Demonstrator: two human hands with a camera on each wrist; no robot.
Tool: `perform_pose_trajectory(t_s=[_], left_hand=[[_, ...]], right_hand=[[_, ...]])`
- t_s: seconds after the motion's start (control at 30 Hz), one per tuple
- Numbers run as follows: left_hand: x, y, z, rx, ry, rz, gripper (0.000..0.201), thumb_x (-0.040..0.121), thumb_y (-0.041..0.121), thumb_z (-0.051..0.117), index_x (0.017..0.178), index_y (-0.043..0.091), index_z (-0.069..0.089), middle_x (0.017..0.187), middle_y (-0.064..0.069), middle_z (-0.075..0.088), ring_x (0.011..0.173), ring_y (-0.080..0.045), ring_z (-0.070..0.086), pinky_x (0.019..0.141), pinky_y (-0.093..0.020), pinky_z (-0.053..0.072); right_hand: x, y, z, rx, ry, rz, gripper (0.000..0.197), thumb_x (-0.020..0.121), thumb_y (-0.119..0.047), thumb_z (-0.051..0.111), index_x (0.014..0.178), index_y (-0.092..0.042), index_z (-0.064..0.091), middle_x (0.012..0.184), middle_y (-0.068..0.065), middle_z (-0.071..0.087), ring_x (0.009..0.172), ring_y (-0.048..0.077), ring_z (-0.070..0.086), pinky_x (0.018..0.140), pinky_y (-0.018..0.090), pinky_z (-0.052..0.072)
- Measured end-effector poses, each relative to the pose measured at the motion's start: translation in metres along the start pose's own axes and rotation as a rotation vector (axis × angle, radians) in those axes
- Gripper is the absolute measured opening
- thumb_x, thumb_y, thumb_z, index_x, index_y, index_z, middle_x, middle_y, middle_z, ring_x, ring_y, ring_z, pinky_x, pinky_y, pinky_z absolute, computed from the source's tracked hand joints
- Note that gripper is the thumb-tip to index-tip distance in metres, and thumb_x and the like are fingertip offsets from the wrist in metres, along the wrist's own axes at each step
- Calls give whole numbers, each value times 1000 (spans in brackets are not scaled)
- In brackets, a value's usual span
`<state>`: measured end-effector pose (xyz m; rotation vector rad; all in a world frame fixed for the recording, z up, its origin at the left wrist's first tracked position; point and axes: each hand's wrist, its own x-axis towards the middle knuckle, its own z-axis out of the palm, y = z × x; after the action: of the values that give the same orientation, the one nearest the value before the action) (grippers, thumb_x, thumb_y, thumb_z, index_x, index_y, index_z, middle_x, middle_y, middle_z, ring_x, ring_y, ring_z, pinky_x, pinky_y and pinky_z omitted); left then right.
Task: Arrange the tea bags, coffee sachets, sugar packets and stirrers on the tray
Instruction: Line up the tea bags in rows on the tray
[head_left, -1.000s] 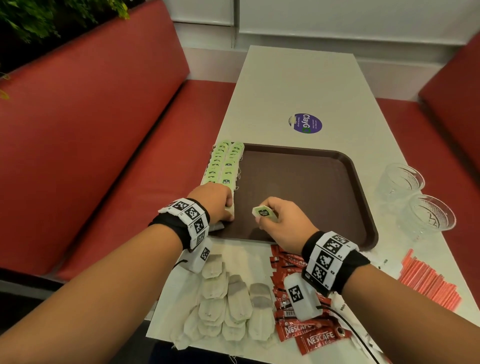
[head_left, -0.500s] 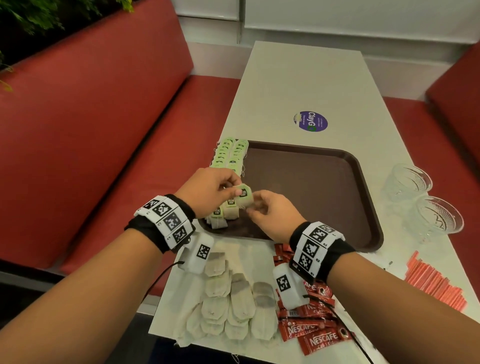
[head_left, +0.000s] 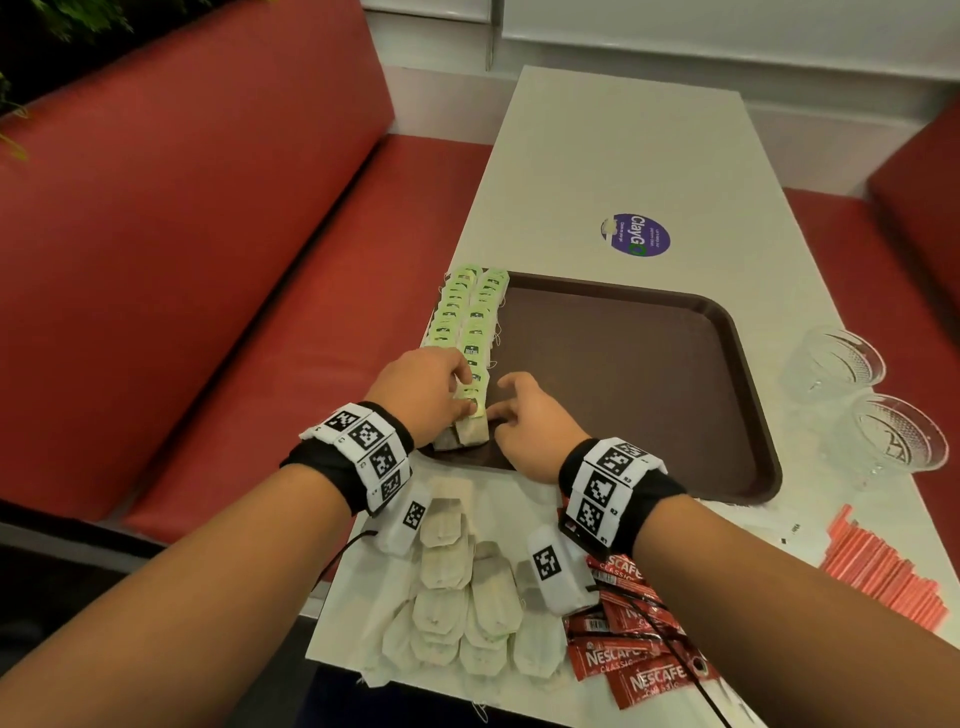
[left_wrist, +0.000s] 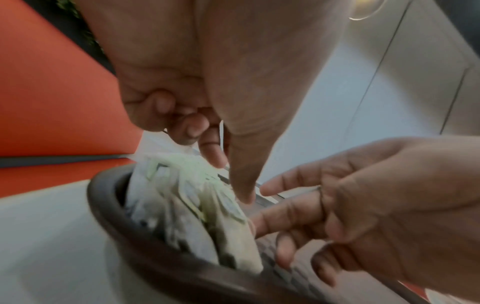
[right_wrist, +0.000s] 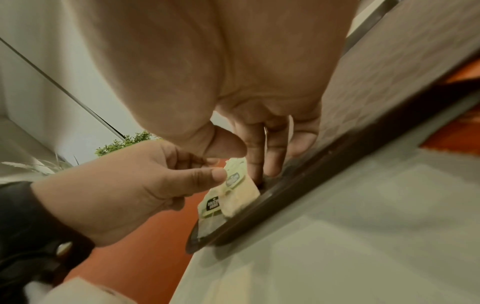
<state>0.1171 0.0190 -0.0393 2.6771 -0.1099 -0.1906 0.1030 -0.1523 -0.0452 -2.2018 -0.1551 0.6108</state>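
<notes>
Pinching a tea bag (head_left: 471, 435), left hand (head_left: 423, 395); right hand (head_left: 535, 423) touches it, fingers (right_wrist: 255, 152) straight

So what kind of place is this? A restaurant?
Probably a café or canteen booth: red padded benches either side of a long white table, with a brown serving tray on it.

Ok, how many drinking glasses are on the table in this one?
2. The far glass and the near glass stand side by side on the table, right of the tray. No others show in the head view.
</notes>
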Motion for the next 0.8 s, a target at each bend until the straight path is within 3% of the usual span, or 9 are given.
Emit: perform_pose_trajectory(t_s=[0.17,0.27,0.33,0.43,0.5,0.6,0.7,0.8], left_hand=[[-7,10,6,171,-188,52,23,78,40,78,93,30,65,94,8,63,89,-17,61,79,-33,52],[-10,10,3,159,-189,66,26,79,44,77,98,29,67,95,10,64,89,-15,61,77,-32,50],[-18,11,-3,127,-144,105,23,84,43,73,101,29,67,94,11,64,87,-12,60,73,-29,45],[-38,10,-14,56,-131,175,19,88,42,70,102,30,69,94,14,66,85,-7,58,77,-29,47],[-55,5,-20,80,-219,230,20,86,43,72,103,32,70,96,16,68,83,1,56,79,-27,49],[-79,-7,-17,158,-361,250,32,80,49,77,106,35,69,101,19,66,77,9,52,69,-16,41],[-97,-16,-6,185,-424,195,42,73,55,80,108,37,66,103,18,61,86,-2,55,76,-24,47],[-107,-18,1,186,-345,204,33,80,51,74,108,35,69,103,15,65,90,-8,61,82,-34,52]], right_hand=[[-5,-2,-1,-44,-20,-3,53,93,-2,46,143,-15,32,129,2,64,106,19,61,81,25,47],[-16,-4,-7,-118,-12,-24,54,94,-5,47,145,-16,33,130,0,62,112,20,59,91,29,49],[-27,-4,-13,-194,-11,-66,49,92,-6,49,139,-17,42,128,0,62,115,20,58,96,31,48],[-48,0,-19,-361,-28,-140,36,91,-12,54,126,-20,57,119,0,65,109,20,60,90,29,47],[-62,5,-19,-423,-77,-173,30,92,-17,58,121,-22,62,118,-4,66,108,17,61,85,24,43],[-76,11,-12,-496,-133,-240,24,94,-27,62,117,-24,66,116,-10,66,106,11,59,80,20,35],[-80,12,3,-527,-153,-293,27,92,-32,66,118,-25,66,119,-9,66,107,11,57,81,22,36],[-79,6,19,-564,-155,-313,35,90,-30,66,125,-23,62,124,-6,64,112,17,56,90,28,43]])
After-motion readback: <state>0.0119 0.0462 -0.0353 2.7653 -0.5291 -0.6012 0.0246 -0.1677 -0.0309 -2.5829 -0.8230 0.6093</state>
